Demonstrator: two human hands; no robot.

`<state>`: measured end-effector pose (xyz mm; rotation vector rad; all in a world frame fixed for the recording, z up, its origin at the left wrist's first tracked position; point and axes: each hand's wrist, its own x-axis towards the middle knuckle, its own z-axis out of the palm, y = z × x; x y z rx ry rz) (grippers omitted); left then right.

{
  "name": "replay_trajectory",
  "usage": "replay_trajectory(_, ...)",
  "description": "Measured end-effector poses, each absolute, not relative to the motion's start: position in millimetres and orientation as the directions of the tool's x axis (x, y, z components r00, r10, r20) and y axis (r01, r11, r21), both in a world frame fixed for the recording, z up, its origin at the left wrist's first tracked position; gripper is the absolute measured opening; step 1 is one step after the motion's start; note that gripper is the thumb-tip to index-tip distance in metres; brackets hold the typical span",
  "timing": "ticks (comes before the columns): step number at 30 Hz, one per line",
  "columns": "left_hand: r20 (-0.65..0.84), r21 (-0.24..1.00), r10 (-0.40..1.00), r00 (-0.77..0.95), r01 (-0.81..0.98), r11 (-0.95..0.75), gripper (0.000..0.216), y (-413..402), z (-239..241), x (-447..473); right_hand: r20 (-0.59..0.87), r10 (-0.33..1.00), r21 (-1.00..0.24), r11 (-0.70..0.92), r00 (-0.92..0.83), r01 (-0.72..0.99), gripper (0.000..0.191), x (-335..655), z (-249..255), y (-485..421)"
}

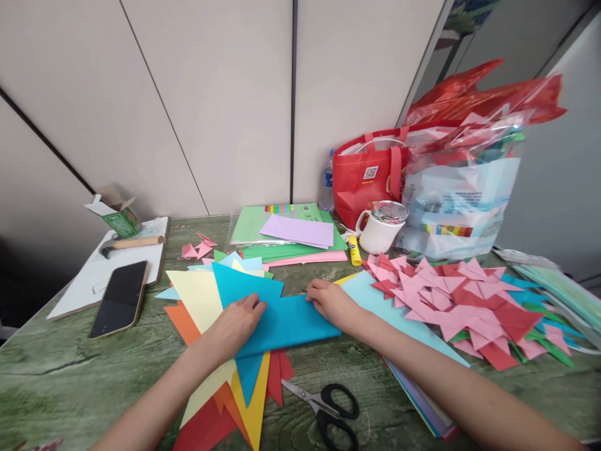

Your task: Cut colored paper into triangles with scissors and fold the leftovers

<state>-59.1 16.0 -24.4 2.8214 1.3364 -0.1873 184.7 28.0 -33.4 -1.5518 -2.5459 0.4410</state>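
Observation:
A folded sheet of blue paper (295,322) lies in front of me, with a hand at each side of it. My left hand (241,319) is closed, its curled fingers pressing on the paper's left part. At the right end, my right hand (331,304) has its fingertips pinched together on the paper's upper edge. Underneath and to the left spreads a fanned pile of coloured paper pieces (197,300) in cream, orange, yellow, red and blue. Scissors (323,407) with black handles lie partly spread just below the blue sheet.
Pink and red folded pieces (451,300) heap at right beside light blue sheets (399,319). Behind stand a white mug (378,232), glue stick (354,250), red bag (361,188) and paper packs (248,222). A phone (121,297) and hammer (131,243) lie left.

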Motion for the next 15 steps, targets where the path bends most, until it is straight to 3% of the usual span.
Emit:
replay_trajectory(7, -0.144, 0.01, 0.715, 0.684, 0.724, -0.69, 0.043, 11.6, -13.1, -44.9, -0.117, 0.84, -0.26, 0.489, -0.53, 0.833, 0.027, 169.8, -18.4, 31.0)
replay_trajectory(12, -0.136, 0.069, 0.693, 0.708, 0.704, -0.707, 0.038, 13.4, -12.0, -41.0, -0.148, 0.703, -0.36, 0.616, -0.695, 0.7, 0.028, 157.6, -9.7, 30.4)
replay_trajectory(15, -0.132, 0.097, 0.676, 0.725, 0.688, -0.719, 0.036, 13.4, -10.1, -39.5, -0.174, 0.629, -0.424, 0.646, -0.757, 0.635, 0.018, 149.8, -7.0, 28.2)
